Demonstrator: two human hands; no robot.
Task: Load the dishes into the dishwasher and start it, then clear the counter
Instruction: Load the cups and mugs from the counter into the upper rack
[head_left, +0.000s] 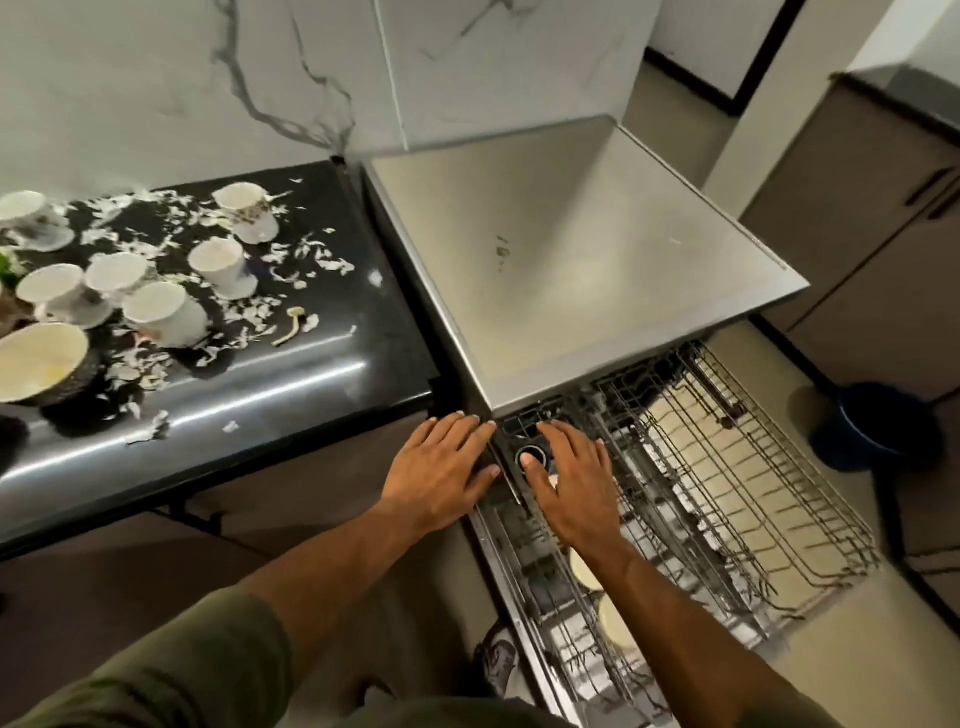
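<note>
Dishwasher (582, 249), left hand (441, 478), right hand (571, 483) flat at front edge

Left grip (440, 475) and right grip (570, 480) side by side, fingers straight, palms down

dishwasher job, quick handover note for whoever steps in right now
Left hand: open, fingers flat at the front left corner of the dishwasher.
Right hand: open, spread over the pulled-out upper rack, thumb on a round black part there.
Done: a few pale dishes already sit in the racks below.
Left: cups and a bowl remain on the black counter among white scraps; load them, close, start, then clear the counter.
</note>
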